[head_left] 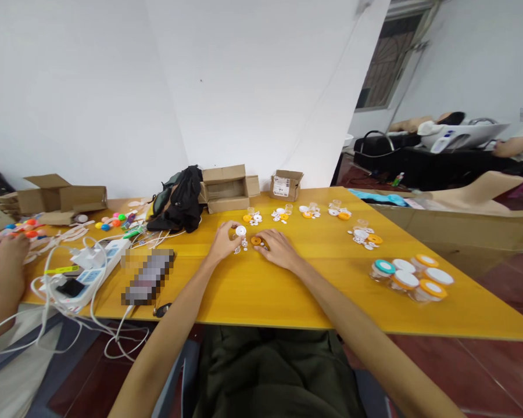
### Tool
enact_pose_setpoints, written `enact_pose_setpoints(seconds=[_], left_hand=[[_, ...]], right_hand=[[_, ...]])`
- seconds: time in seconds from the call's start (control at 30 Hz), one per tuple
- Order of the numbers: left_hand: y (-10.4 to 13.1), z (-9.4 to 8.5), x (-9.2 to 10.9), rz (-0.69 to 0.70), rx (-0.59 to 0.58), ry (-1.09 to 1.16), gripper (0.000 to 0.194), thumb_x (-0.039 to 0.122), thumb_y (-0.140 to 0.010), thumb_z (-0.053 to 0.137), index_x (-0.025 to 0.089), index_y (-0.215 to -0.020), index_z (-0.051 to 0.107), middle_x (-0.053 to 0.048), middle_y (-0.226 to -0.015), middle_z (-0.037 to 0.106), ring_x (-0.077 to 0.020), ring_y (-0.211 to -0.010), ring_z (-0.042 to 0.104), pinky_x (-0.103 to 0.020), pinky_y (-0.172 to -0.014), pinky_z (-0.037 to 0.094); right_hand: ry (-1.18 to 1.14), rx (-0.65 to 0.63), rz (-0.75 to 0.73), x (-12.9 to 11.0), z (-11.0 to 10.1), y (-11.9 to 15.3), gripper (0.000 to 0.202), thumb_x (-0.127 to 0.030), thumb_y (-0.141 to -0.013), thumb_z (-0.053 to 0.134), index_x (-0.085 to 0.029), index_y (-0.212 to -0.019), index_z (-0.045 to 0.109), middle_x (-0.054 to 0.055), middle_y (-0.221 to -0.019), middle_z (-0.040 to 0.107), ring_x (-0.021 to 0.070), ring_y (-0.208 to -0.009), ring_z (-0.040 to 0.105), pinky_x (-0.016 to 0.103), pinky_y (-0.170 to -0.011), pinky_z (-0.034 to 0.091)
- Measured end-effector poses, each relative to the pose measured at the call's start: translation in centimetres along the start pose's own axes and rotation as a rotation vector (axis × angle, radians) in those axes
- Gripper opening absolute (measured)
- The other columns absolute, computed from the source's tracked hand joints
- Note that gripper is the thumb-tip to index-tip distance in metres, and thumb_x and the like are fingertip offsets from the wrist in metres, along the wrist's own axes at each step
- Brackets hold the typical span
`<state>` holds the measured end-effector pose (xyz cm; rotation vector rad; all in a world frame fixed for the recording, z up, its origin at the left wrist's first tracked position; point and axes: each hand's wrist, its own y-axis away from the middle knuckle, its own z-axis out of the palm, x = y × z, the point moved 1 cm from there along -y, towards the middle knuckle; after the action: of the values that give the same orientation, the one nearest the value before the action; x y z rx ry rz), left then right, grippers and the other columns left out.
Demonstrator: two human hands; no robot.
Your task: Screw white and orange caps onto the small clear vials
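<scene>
My left hand [224,242] is closed on a small white round lid [240,231], its fingers and thumb at the lid's edge. Just below lie small white cut-out pieces [244,244] on the yellow table. To the right, my right hand [278,248] curls with its fingertips and thumb at the rim of an orange round lid [255,240]. A small dark bit shows beside that thumb, too small to name. Beyond my hands are several little groups of parts, each with a clear cup [289,209], an orange ring [283,216] and white pieces.
Lidded clear jars [404,280] stand together at the right. Open cardboard boxes [226,191] and a black bag [178,200] line the wall. At the left are a phone [149,277], a power strip [98,276] with tangled cables, coloured balls [113,220] and another person's hand [13,255].
</scene>
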<state>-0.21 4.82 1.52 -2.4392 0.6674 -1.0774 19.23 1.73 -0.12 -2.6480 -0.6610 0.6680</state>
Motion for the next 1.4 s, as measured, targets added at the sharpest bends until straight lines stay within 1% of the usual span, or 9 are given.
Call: enact_pose_setpoints(seconds=[0.27,0.47,0.57,0.67,0.77,0.87,1.07,1.27,1.4], left_hand=[[0.1,0.1,0.6,0.028,-0.06,-0.06,0.022,0.017,-0.075,0.065,0.022,-0.096,0.064,-0.002,-0.096,0.069,-0.0213,-0.097,0.06,-0.037,-0.091,0.046],[0.5,0.3,1.4,0.098,-0.133,-0.148,0.023,0.017,-0.075,0.067,0.024,-0.097,0.064,-0.002,-0.097,0.069,-0.0228,-0.098,0.059,-0.038,-0.09,0.044],[0.7,0.4,1.7,0.147,-0.157,-0.183,0.02,0.021,-0.079,0.065,0.024,-0.098,0.065,-0.003,-0.096,0.068,-0.0231,-0.097,0.058,-0.038,-0.088,0.044],[0.9,0.5,2.0,0.2,-0.179,-0.221,0.016,0.024,-0.082,0.063,0.024,-0.098,0.066,-0.004,-0.095,0.068,-0.0235,-0.096,0.058,-0.037,-0.085,0.043],[1.0,0.5,2.2,0.245,-0.201,-0.254,0.014,0.024,-0.083,0.062,0.024,-0.097,0.066,-0.005,-0.093,0.068,-0.0235,-0.096,0.057,-0.037,-0.085,0.042],[1.0,0.5,2.4,0.26,-0.223,-0.277,0.014,0.025,-0.083,0.062,0.024,-0.097,0.067,-0.005,-0.092,0.068,-0.0237,-0.096,0.056,-0.037,-0.086,0.042],[1.0,0.5,2.5,0.285,-0.26,-0.286,0.014,0.027,-0.082,0.064,0.025,-0.096,0.069,-0.006,-0.092,0.07,-0.0247,-0.097,0.056,-0.039,-0.089,0.041],[1.1,0.5,2.3,0.281,-0.289,-0.309,0.018,0.027,-0.082,0.066,0.025,-0.099,0.069,-0.006,-0.096,0.07,-0.0249,-0.099,0.056,-0.039,-0.092,0.04],[1.1,0.5,2.4,0.293,-0.292,-0.294,0.017,0.027,-0.082,0.065,0.024,-0.098,0.069,-0.006,-0.097,0.07,-0.0247,-0.099,0.055,-0.039,-0.092,0.04]], right_hand=[[-0.042,0.065,-0.027,0.4,0.4,0.0,0.013,-0.023,-0.086,0.062,-0.024,-0.098,0.066,0.007,-0.103,0.07,0.0237,-0.101,0.06,0.036,-0.085,0.045],[-0.214,0.236,-0.05,0.5,0.2,-0.1,0.009,-0.024,-0.089,0.057,-0.026,-0.089,0.066,0.005,-0.097,0.068,0.0226,-0.095,0.061,0.037,-0.085,0.047],[-0.26,0.274,-0.112,0.2,0.1,0.0,0.011,-0.022,-0.089,0.056,-0.026,-0.086,0.065,0.004,-0.098,0.066,0.0223,-0.097,0.061,0.038,-0.088,0.047],[-0.247,0.266,-0.174,0.0,0.3,-0.1,0.011,-0.018,-0.088,0.057,-0.025,-0.084,0.066,0.006,-0.103,0.065,0.0227,-0.1,0.06,0.039,-0.09,0.047],[-0.208,0.254,-0.2,-0.1,0.6,-0.1,0.012,-0.015,-0.086,0.059,-0.024,-0.084,0.066,0.007,-0.105,0.064,0.0236,-0.102,0.06,0.041,-0.089,0.047],[-0.176,0.234,-0.187,-0.1,0.7,-0.1,0.012,-0.013,-0.084,0.06,-0.024,-0.084,0.066,0.008,-0.107,0.064,0.0241,-0.104,0.059,0.042,-0.09,0.047],[-0.122,0.139,-0.132,-0.3,0.4,-0.1,0.017,-0.01,-0.083,0.057,-0.024,-0.08,0.067,0.008,-0.112,0.064,0.0246,-0.108,0.058,0.044,-0.093,0.045],[-0.093,0.09,-0.162,-0.7,0.1,0.0,0.02,-0.008,-0.083,0.054,-0.023,-0.079,0.067,0.008,-0.114,0.064,0.0251,-0.108,0.056,0.043,-0.094,0.044],[-0.083,0.071,-0.175,-1.0,-0.2,0.1,0.019,-0.009,-0.083,0.054,-0.023,-0.079,0.065,0.009,-0.115,0.064,0.0254,-0.11,0.055,0.043,-0.095,0.044]])
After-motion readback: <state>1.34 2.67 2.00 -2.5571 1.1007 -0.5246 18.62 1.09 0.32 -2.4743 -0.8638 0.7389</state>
